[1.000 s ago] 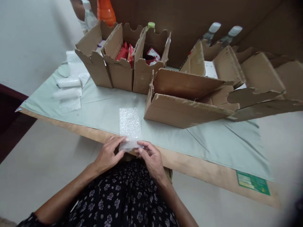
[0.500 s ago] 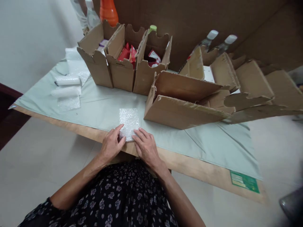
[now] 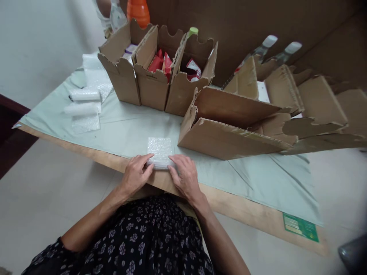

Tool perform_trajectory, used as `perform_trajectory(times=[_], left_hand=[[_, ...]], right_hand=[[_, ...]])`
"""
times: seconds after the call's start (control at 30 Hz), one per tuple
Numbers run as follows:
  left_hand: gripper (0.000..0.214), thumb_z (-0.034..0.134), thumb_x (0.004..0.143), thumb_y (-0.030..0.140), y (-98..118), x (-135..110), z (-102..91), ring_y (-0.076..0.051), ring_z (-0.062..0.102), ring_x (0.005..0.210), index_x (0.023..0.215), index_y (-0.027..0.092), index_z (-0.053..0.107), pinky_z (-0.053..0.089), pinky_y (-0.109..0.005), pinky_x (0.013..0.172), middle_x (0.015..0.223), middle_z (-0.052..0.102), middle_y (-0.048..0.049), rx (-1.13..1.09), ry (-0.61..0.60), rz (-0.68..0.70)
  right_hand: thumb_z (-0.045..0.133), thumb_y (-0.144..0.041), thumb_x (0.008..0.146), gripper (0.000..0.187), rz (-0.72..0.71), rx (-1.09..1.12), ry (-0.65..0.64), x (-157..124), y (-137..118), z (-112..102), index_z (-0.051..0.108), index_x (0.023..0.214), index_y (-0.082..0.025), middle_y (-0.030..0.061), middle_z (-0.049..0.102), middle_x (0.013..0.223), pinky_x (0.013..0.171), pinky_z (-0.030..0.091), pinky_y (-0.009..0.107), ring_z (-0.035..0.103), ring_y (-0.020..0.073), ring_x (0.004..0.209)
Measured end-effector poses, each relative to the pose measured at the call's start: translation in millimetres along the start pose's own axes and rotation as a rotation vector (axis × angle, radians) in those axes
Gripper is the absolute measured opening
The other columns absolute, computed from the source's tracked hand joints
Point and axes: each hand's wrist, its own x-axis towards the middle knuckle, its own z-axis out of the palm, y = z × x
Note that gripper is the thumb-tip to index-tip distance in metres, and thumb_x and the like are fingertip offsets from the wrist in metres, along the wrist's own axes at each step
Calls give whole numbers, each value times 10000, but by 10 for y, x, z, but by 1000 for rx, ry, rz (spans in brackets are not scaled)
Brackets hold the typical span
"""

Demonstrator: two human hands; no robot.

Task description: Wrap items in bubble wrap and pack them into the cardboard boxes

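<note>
A small sheet of bubble wrap [image 3: 159, 151] lies near the front edge of the table [image 3: 243, 206], its near end rolled up. My left hand [image 3: 134, 174] grips the left end of that roll with curled fingers. My right hand [image 3: 185, 176] grips the right end the same way. A pale green cloth [image 3: 123, 130] covers the table under the wrap. What is inside the roll is hidden.
Three open cardboard boxes [image 3: 156, 78] with red packets stand at the back. A large open carton [image 3: 229, 126] lies right of my hands, with more flaps and two bottles [image 3: 269, 44] behind. Rolled bubble-wrap bundles [image 3: 83, 109] lie at the left. An orange bottle [image 3: 139, 9] stands far back.
The flat part of the bubble wrap has grown shorter as both hands rolled it away from me, from the table edge onto the cloth.
</note>
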Motion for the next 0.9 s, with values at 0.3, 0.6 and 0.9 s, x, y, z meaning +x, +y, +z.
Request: perform_trajectory(times=[0.3, 0.6, 0.9], left_hand=[[300, 548, 974, 246, -15, 60, 33, -245, 666, 1005, 1238, 179, 675, 577, -423, 921, 1121, 680, -112, 72, 26, -31], [215, 566, 992, 216, -15, -24, -62, -250, 652, 992, 1167, 182, 685, 545, -448, 901, 1032, 751, -80, 40, 27, 150], [300, 532, 967, 273, -149, 230, -18, -276, 640, 1007, 1183, 159, 705, 542, -458, 934, 1064, 703, -118, 150, 50, -17]], right_hand=[[546, -177, 1019, 276, -138, -114, -174, 20, 54, 163, 699, 1242, -232, 89, 722, 1332, 1025, 459, 460, 553, 284, 1365], [529, -243, 1045, 270, -27, 50, -165, 145, 75, 110, 711, 1245, -233, 72, 779, 1160, 977, 490, 421, 661, 244, 1111], [616, -217, 985, 309, -147, -183, -154, 219, 45, 186, 675, 1288, -218, 120, 660, 1418, 1069, 430, 493, 532, 303, 1354]])
